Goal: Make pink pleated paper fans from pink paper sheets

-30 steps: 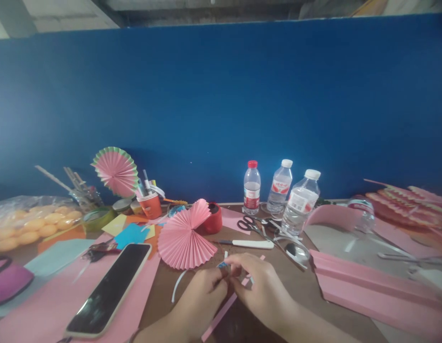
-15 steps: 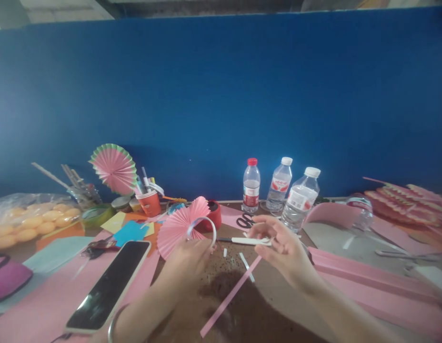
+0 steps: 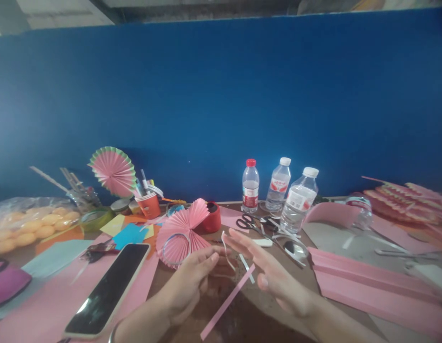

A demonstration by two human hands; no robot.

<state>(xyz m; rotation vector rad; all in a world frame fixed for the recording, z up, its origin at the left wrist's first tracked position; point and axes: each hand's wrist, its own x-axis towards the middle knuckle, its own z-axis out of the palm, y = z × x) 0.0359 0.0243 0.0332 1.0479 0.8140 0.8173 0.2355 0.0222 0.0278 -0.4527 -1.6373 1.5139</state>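
My left hand (image 3: 192, 276) is above the brown tabletop, thumb raised and fingers loosely stretched to the right, their tips blurred. My right hand (image 3: 267, 267) faces it with fingers extended and apart. A thin, curled white strip (image 3: 226, 252) hangs between the hands, close to my right fingertips; whether it sticks to them I cannot tell. Left of my left hand, a narrow ring-shaped roll of tape (image 3: 164, 248) rests against the pleated pink paper fan (image 3: 195, 214). A pink paper strip (image 3: 224, 305) lies below, between my wrists. Behind my right fingers is a white-handled tool (image 3: 263, 242), partly covered.
Scissors (image 3: 247, 221) and a red roll (image 3: 212, 219) lie behind the hands. Three bottles (image 3: 250, 190) stand at the back, before a blue partition (image 3: 221, 95). A phone (image 3: 108, 290) lies left, folded pink paper (image 3: 364, 281) right. Further left stands an orange cup (image 3: 148, 206) of pens.
The tape roll has left my left hand and now rests at the fan. Both hands have come closer together and nearer to me. The curled white strip now shows between them.
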